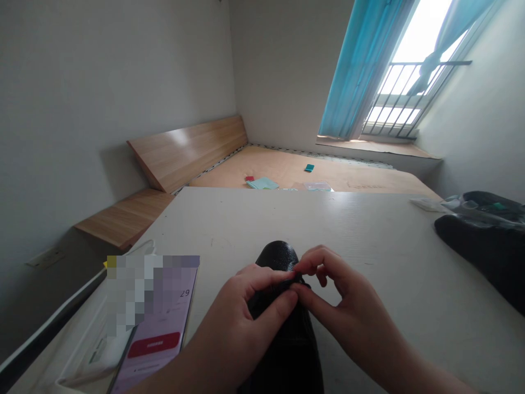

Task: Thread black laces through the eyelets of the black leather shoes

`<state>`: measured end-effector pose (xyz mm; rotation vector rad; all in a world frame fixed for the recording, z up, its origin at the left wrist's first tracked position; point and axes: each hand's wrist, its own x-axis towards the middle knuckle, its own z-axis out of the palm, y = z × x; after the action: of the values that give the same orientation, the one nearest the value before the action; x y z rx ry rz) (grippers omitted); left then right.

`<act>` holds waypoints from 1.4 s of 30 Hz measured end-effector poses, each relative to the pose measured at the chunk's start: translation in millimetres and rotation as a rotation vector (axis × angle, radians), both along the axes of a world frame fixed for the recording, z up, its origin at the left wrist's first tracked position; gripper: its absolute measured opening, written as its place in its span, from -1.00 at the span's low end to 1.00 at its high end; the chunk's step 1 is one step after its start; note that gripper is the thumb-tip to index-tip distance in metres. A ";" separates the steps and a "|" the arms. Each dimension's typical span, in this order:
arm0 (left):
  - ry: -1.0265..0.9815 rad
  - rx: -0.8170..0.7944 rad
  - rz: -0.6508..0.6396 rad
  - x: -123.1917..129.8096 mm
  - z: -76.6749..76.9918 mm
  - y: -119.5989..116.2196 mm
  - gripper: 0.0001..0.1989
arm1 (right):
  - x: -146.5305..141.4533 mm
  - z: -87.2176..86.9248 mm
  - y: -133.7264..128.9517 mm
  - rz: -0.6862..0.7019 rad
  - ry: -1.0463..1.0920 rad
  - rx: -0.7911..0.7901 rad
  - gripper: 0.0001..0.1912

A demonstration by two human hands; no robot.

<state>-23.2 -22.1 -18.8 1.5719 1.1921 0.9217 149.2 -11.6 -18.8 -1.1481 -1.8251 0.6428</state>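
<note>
A black pebbled-leather shoe (287, 350) lies on the white table (361, 230), its toe pointing away from me. My left hand (254, 312) and my right hand (332, 290) both pinch a narrow dark strip (283, 285) on the shoe's upper, fingertips meeting near its end. I cannot tell whether the strip is a lace or a leather tab. My hands hide the middle of the shoe. A smartphone (158, 334), partly blurred out, lies on the table to the left of my left hand, showing a red button.
Black fabric items (484, 246) lie at the table's right edge, with a plastic wrap beside them. A white bag or sheet (98, 350) lies under the phone at the left edge. Beyond the table is a wooden bed platform (303, 175) holding small teal and red items.
</note>
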 end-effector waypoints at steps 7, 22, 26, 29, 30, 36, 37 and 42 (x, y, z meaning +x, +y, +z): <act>-0.140 -0.130 -0.029 3.1 4.7 7.4 -0.75 | 7.6 0.2 -0.5 0.127 -0.234 0.510 -0.85; -0.072 -0.067 -0.026 -3.3 6.0 8.5 -0.82 | 11.9 7.2 6.6 0.203 -0.148 0.109 -0.86; 0.001 0.144 -0.051 -6.9 5.3 8.9 -0.84 | 9.0 0.3 7.8 0.215 -0.070 -0.100 -0.94; 0.066 0.338 -0.093 -9.8 4.3 9.9 -0.84 | 8.4 -1.4 8.6 0.261 -0.016 -0.194 -0.94; 0.098 0.406 -0.105 -10.6 4.3 10.2 -0.83 | 7.9 -1.3 8.4 0.259 0.008 -0.206 -0.93; 0.289 0.724 -0.139 -14.0 5.6 11.4 -0.77 | 5.3 0.8 4.9 0.253 0.111 -0.229 -0.91; 0.301 0.738 -0.138 -14.5 5.6 11.4 -0.78 | 5.8 1.1 4.6 0.253 0.122 -0.225 -0.93; 0.436 0.941 -0.177 -17.2 4.1 9.0 -0.83 | 10.7 -1.1 7.6 0.245 0.189 -0.285 -0.76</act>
<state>-40.3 -13.1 -14.6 2.6906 0.8966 1.1299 159.9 -4.1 -19.9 -1.0102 -1.7622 1.1448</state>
